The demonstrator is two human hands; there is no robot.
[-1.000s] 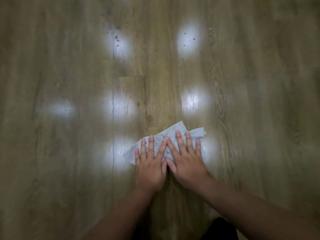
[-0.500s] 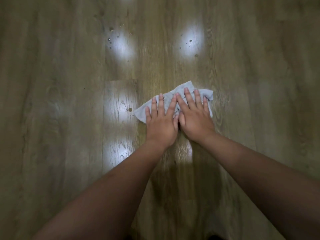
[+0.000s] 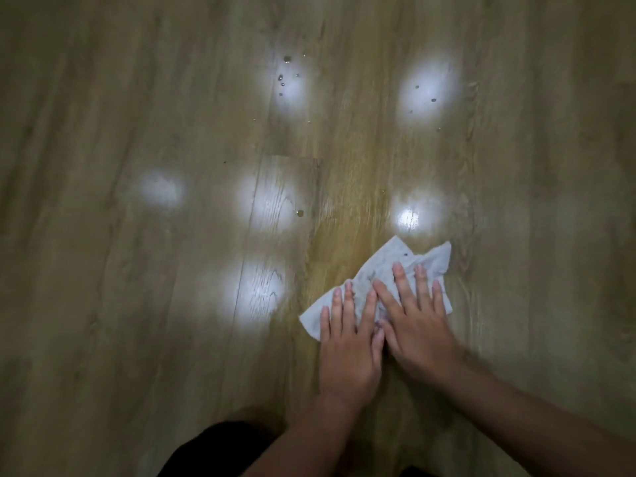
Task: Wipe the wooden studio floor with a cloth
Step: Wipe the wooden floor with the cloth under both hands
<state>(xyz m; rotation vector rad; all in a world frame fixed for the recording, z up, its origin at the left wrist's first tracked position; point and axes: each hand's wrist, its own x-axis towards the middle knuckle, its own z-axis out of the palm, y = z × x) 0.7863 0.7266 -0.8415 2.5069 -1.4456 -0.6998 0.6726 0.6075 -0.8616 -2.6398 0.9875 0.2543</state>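
- The wooden studio floor (image 3: 144, 304) fills your whole view: long planks with the grain running away from you, and a darker, damp-looking streak leading up the middle from your hands.
- Soft white reflections of lamps (image 3: 261, 204) lie in patches over the planks, the brightest of them just beyond the far edge of the cloth.
- Your two bare forearms come in from the bottom edge, and a dark piece of clothing (image 3: 220, 449) shows between them at the lower left.
- Your right hand (image 3: 418, 323) lies flat on the cloth, palm down, its fingers straight and slightly spread, pointing away from you.
- Your left hand (image 3: 349, 349) lies flat just beside it, fingers straight and close together; its fingers rest on the near left part of the cloth while its palm looks to be on the bare floor.
- The two hands touch: the right index finger crosses over the left index finger near its tip.
- The pale grey cloth (image 3: 389, 266) is spread crumpled on the floor, right of centre, under both sets of fingers; its corners stick out beyond them to the far side, the right and the near left.
- Small water droplets (image 3: 287, 59) dot the floor well beyond the cloth, clustered in and around the two far reflections, and a single drop (image 3: 300, 213) sits nearer, to the far left of the cloth.
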